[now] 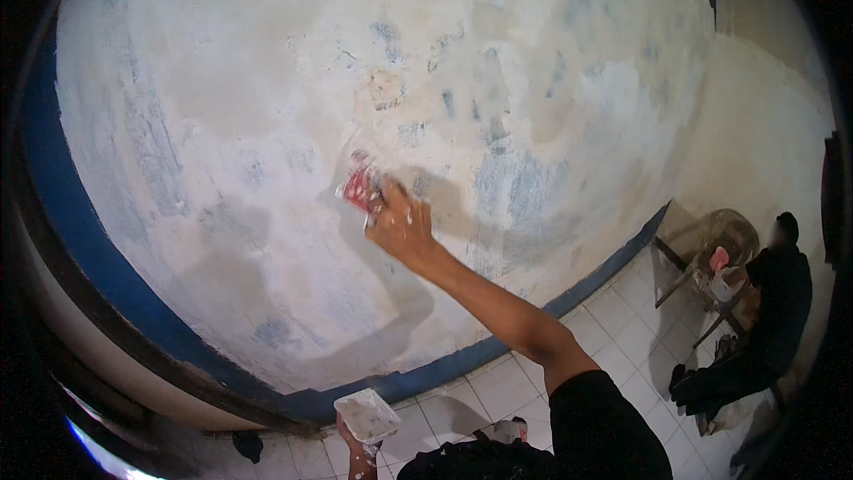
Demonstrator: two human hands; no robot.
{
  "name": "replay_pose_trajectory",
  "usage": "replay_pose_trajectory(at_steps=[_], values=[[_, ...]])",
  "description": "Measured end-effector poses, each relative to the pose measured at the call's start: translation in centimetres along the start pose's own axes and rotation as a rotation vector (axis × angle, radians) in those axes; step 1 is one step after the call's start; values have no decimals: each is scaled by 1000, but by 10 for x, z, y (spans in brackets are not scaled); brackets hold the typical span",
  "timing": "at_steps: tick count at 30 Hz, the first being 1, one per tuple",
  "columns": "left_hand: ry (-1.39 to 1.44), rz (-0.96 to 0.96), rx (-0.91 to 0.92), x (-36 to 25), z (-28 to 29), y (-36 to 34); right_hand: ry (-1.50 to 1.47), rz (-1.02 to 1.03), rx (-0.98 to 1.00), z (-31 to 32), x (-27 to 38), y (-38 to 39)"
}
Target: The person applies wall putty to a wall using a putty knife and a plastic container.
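Up against the patchy white wall, my right hand is closed around a red putty scraper smeared with white putty. Its blade end seems to touch the wall surface. White specks dot my fingers. Low in the view, my left hand grips a white rectangular plastic tub from below, tilted so that whitish putty shows inside. Bluish-grey old paint shows through on the wall to the right of the scraper.
A blue band edges the wall along its bottom and left. White floor tiles lie below. At the right, another person in black sits by a round-backed chair, holding a white container and a pink-red tool.
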State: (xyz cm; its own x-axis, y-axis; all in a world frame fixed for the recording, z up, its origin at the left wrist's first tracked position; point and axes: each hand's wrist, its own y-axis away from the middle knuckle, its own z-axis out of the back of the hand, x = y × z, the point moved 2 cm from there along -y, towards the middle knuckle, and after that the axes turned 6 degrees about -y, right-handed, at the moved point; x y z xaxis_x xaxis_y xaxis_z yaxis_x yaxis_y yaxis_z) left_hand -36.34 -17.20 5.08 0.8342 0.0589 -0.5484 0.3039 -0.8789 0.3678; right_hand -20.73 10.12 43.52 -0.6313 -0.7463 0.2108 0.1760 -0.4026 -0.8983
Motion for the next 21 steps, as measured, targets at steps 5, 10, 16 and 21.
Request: replay_pose_trajectory(at_steps=[5,10,16,21], values=[[43,-24,18,-8,0,-1,-686,-580,-168,68,0,16],[53,-32,28,-7,21,-11,22,-439,-772,115,-139,-2],[44,-86,-154,-21,4,6,-224,-416,-749,94,-79,-58],[9,-187,-181,-31,-8,18,-223,-149,-463,64,22,-84]])
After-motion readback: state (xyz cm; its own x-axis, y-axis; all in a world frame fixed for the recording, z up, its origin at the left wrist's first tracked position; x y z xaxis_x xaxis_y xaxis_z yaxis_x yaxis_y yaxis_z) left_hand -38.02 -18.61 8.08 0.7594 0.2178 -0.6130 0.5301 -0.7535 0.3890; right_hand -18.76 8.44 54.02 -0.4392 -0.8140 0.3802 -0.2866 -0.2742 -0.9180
